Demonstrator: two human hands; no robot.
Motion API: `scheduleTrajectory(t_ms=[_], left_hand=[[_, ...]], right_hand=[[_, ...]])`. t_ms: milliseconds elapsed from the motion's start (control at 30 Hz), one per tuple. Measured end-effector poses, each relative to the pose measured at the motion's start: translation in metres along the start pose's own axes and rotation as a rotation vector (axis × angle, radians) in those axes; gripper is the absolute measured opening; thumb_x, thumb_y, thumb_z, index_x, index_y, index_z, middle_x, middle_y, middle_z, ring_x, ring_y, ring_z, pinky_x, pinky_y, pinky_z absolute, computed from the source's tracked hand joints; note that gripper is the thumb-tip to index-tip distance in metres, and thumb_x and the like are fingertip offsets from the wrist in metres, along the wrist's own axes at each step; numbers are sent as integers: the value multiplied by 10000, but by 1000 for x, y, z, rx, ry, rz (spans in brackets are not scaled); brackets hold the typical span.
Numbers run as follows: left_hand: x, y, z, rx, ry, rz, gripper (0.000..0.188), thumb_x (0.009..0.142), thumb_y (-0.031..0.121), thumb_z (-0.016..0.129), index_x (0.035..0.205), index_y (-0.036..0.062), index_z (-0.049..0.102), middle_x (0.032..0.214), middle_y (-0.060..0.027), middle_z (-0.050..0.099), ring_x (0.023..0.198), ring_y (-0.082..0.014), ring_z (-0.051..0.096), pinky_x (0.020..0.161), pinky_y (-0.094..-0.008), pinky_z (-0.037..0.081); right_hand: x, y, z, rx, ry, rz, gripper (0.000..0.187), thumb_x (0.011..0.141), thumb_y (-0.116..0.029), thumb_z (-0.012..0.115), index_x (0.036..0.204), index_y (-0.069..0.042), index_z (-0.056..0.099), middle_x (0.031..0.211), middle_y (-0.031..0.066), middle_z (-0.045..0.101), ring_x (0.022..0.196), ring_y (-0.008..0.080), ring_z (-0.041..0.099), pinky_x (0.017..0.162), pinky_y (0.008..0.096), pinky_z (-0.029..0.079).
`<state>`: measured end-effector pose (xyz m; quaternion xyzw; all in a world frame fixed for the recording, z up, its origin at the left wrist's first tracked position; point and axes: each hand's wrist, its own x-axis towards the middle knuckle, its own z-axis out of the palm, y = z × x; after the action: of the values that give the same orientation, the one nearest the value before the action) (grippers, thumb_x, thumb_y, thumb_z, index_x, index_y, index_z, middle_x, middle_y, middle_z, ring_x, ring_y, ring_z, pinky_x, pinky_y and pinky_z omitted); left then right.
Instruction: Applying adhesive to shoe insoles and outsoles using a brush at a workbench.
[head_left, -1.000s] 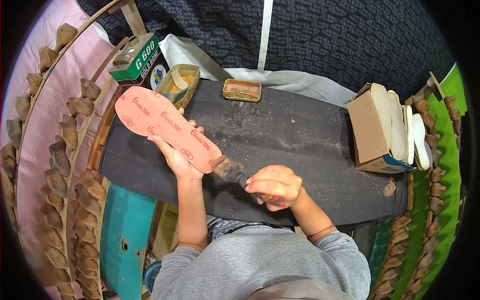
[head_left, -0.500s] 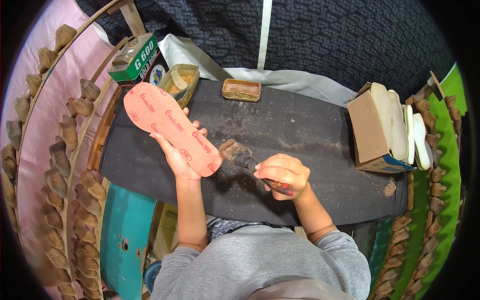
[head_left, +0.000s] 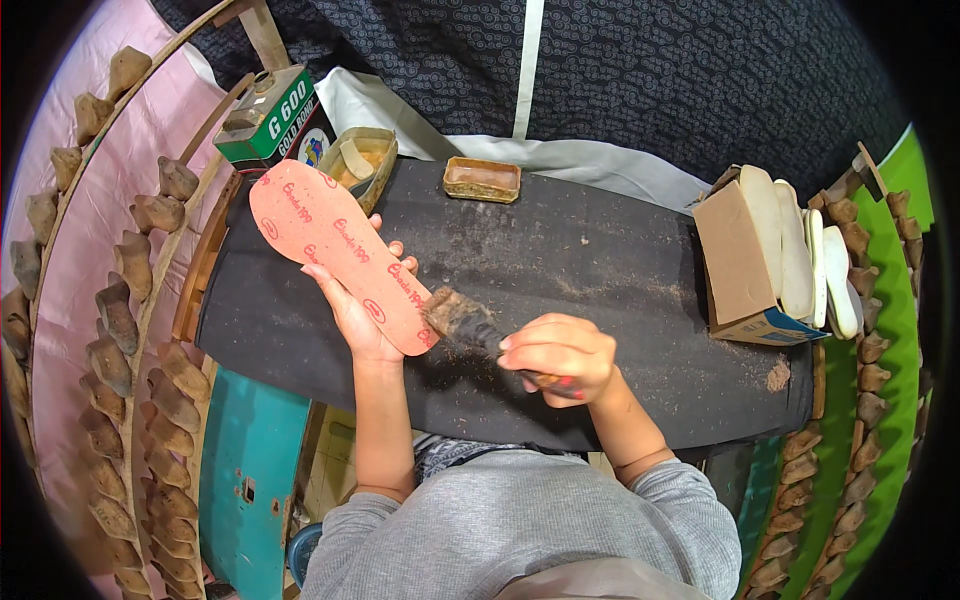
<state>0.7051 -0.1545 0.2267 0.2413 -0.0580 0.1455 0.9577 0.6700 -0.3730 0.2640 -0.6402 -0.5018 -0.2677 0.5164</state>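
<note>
A salmon-pink insole point(head_left: 335, 250) with red printing lies tilted in my left hand point(head_left: 360, 315). The thumb rests along its near edge, and the fingertips show past its far edge. My right hand point(head_left: 562, 358) is closed round the dark wrapped handle of a brush point(head_left: 463, 318). The brush's worn brown bristles overlap the narrow end of the insole at its right edge; whether they press on it I cannot tell. Both hands are above the black-covered table point(head_left: 590, 380).
A green and black metal can point(head_left: 275, 120) and an open tub point(head_left: 370, 165) stand at the far left. A small shallow tray point(head_left: 482, 180) lies at the back. On the right, a cardboard box point(head_left: 740, 260) holds several white soles. Racks of wooden shoe lasts point(head_left: 120, 320) flank the table.
My right hand has moved slightly left, bringing the bristles from beside the insole's narrow end to over its edge. The left hand and insole have hardly moved.
</note>
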Motion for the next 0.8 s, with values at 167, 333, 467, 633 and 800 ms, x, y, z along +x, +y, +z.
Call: scheduleTrajectory(t_ms=[167, 333, 467, 633, 800], left_hand=[[0, 2, 2, 40, 11, 34, 774, 887, 670, 373, 1369, 65, 344, 1241, -86, 486, 871, -219, 504, 718, -348, 487], [2, 6, 2, 21, 12, 57, 766, 891, 664, 376, 1379, 75, 337, 1259, -89, 484, 872, -225, 506, 717, -347, 486], [0, 8, 6, 74, 20, 91, 766, 892, 660, 378, 1395, 86, 320, 1266, -97, 481, 871, -226, 507, 716, -349, 485], [-4, 4, 9, 76, 9, 75, 758, 895, 660, 373, 1395, 93, 319, 1265, -102, 475, 871, -226, 504, 715, -352, 483], [-7, 0, 14, -35, -52, -36, 731, 909, 646, 360, 1376, 84, 341, 1248, -89, 479, 862, -219, 498, 712, -352, 481]], right_hand=[[-5, 0, -2, 52, -117, 43, 310, 568, 8, 716, 875, 7, 679, 830, 121, 659, 728, 252, 662, 629, 328, 541], [-8, 1, 1, 82, -46, 68, 313, 559, 26, 715, 869, 11, 676, 823, 116, 667, 719, 241, 665, 616, 322, 538], [-7, -2, -5, 104, 2, 60, 321, 551, 36, 709, 870, 16, 680, 831, 117, 670, 731, 240, 670, 622, 321, 540], [0, -3, -3, 148, -63, 36, 348, 539, 23, 719, 885, 13, 678, 829, 119, 670, 740, 249, 671, 641, 338, 542], [4, 1, -1, 125, -50, 64, 343, 531, 44, 719, 870, 9, 672, 820, 131, 662, 723, 256, 666, 632, 326, 538]])
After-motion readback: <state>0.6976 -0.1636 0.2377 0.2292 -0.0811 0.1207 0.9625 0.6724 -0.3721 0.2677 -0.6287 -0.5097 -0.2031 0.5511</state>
